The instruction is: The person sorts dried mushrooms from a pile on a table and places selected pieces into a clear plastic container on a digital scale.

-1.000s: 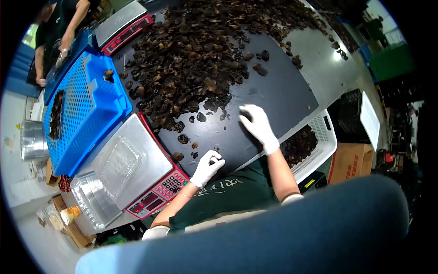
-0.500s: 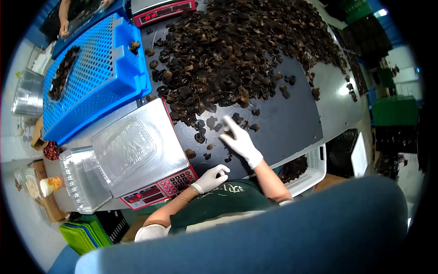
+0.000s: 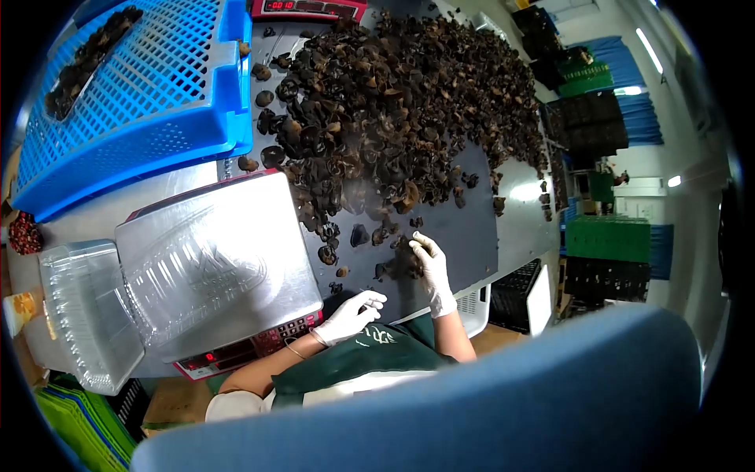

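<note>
My left hand (image 3: 351, 317), in a white glove, hovers at the front edge of the dark table, beside the scale's keypad. Its fingers are loosely bent and apart, with nothing between them. My right hand (image 3: 432, 271), also gloved, is over the dark board with its fingers apart and slightly curved. Blurred dark wood ear mushroom pieces (image 3: 404, 264) lie just left of its fingers; I cannot tell if they touch. Beyond spreads a large heap of wood ear mushrooms (image 3: 377, 118). On the silver scale (image 3: 275, 204) sits a clear plastic container (image 3: 208, 271).
A blue perforated crate (image 3: 169, 130) stands at upper left, with mushrooms on it. Clear plastic trays (image 3: 86, 315) are stacked left of the scale. A second red scale (image 3: 311, 9) stands at the back. A white basket (image 3: 475, 308) is below the table edge.
My right hand has drawn back toward my body, along with some mushroom pieces. My left hand's fingers have loosened. The view has turned to the right, and the person at upper left is out of sight.
</note>
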Available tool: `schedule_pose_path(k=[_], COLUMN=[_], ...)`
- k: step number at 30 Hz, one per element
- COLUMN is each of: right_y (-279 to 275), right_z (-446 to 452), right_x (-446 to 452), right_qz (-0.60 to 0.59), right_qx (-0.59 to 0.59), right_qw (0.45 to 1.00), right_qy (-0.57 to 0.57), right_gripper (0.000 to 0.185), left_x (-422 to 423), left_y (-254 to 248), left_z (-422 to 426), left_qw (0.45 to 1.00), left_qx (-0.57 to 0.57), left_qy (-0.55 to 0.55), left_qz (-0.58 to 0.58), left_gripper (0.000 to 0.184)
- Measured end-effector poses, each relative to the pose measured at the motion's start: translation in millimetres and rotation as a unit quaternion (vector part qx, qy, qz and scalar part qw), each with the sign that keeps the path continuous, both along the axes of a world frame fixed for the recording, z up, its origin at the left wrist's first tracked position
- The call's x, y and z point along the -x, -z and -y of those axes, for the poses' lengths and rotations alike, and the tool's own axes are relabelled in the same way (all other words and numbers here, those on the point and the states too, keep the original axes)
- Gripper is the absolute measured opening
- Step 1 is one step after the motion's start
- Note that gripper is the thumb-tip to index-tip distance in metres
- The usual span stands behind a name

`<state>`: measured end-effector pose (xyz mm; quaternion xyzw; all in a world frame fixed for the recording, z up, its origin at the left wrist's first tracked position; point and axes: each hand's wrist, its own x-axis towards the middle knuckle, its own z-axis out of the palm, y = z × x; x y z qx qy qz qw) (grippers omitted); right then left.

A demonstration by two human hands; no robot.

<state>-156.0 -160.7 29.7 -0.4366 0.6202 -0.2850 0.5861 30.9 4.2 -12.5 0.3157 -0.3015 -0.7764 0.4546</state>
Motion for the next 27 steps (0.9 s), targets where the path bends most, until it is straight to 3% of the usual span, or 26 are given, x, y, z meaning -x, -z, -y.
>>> schedule_pose_path(k=[2, 4, 7, 8, 10, 12, 14, 16, 20, 22, 24, 27], right_y=[1, 13, 31, 22, 31, 28, 22, 16, 8, 5, 18, 32], right_z=[6, 21, 38, 35, 36, 43, 52, 55, 47, 31, 25, 21], right_x=[-3, -4, -24, -39, -54, -60, -54, -45, -32, -48, -60, -63], right_qz=[-0.082, -0.098, -0.291, -0.325, -0.425, -0.434, -0.416, -0.420, -0.369, -0.400, -0.406, -0.435], right_qx=[0.090, 0.095, 0.385, 0.310, 0.344, 0.349, 0.282, 0.323, 0.295, 0.322, 0.367, 0.339], right_qw=[0.992, 0.990, 0.858, 0.867, 0.778, 0.771, 0.818, 0.816, 0.854, 0.813, 0.771, 0.760], right_qy=[0.022, 0.020, -0.176, -0.214, -0.310, -0.309, -0.282, -0.230, -0.219, -0.274, -0.325, -0.345], right_gripper=[0.029, 0.026, 0.026, 0.029, 0.027, 0.023, 0.018, 0.015, 0.017, 0.017, 0.018, 0.016], left_x=[1, 0, -4, -7, -8, 0, 5, 5, 12, 10, 2, -1], left_y=[3, 6, 0, -1, 0, 9, 12, 10, 11, 0, 2, 2], left_z=[-2, -4, -8, -9, -11, -12, -14, -15, -15, -11, -22, -26], left_qw=[0.999, 0.997, 0.999, 0.998, 0.995, 0.991, 0.987, 0.982, 0.984, 0.973, 0.979, 0.981], left_qx=[0.006, 0.079, 0.036, 0.040, 0.077, 0.077, 0.105, 0.119, 0.124, 0.141, 0.145, 0.127], left_qy=[0.003, -0.004, -0.008, -0.008, -0.012, -0.031, -0.045, -0.050, -0.039, -0.018, -0.005, 0.024], left_qz=[-0.037, 0.006, -0.039, -0.049, -0.056, -0.101, -0.117, -0.134, -0.125, -0.183, -0.142, -0.148], left_gripper=[0.033, 0.032, 0.033, 0.033, 0.031, 0.030, 0.028, 0.027, 0.026, 0.025, 0.024, 0.024])
